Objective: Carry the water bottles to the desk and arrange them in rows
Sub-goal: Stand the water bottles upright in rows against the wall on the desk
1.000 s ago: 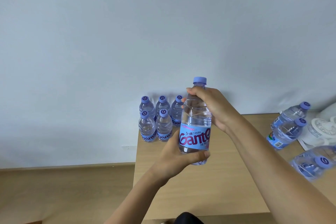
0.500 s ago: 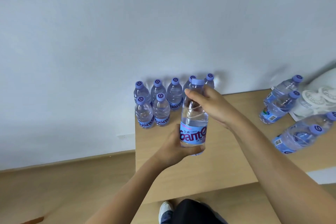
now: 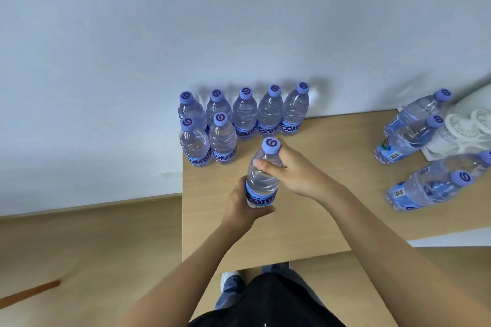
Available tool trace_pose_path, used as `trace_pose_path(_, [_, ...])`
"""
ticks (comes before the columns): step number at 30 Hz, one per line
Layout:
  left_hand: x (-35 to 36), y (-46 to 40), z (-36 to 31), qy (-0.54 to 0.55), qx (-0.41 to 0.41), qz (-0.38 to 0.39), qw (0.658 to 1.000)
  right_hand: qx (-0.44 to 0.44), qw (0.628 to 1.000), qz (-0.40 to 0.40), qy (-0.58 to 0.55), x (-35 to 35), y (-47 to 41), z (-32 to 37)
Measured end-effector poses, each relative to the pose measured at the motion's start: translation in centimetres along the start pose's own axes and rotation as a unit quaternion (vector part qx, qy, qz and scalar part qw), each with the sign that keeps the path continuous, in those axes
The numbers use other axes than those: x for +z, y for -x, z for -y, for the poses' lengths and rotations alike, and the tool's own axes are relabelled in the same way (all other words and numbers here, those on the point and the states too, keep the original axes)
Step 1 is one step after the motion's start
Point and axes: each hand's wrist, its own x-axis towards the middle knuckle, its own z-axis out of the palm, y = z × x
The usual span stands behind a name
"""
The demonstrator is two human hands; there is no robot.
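Both hands grasp one upright water bottle [image 3: 263, 180]: the right hand [image 3: 295, 172] curls round its shoulder under the cap, the left hand [image 3: 243, 207] wraps its labelled base. It is above the table [image 3: 318, 162], near the front row [image 3: 208, 141] of two bottles, with five in the back row [image 3: 255, 111] against the wall [image 3: 239, 21]. More loose bottles [image 3: 414, 146] lie at the right.

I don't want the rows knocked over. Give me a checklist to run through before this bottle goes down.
1. Held clear plastic bottle with purple cap gripped by both hands: left hand low, right hand at the neck: ok.
2. Bottle upright: ok.
3. Front row of two bottles has a free spot on its right: ok.
4. Back row of five standing: ok.
5. Bottle touching the wooden desk: cannot tell.
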Motion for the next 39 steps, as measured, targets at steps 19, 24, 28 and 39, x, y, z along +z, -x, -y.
trace_pose_path(19, [5.0, -4.1, 3.2, 0.038, -0.075, -0.152, 0.985, -0.024, 0.997, 0.051, 0.054, 1.3, -2.9, -6.3])
trace_pose_path(24, [5.2, -5.3, 2.9, 0.015, -0.069, -0.181, 0.981, -0.044, 0.995, 0.048, 0.072, 0.9, -4.1, -6.8])
trace_pose_path(28, [5.1, -6.6, 2.6, -0.012, -0.074, -0.198, 0.977, -0.058, 0.994, 0.044, 0.083, 0.5, -5.2, -6.8])
trace_pose_path(39, [5.2, -9.8, 1.3, -0.001, -0.062, -0.262, 0.963, -0.096, 0.989, 0.041, 0.105, -0.8, -8.9, -6.2])
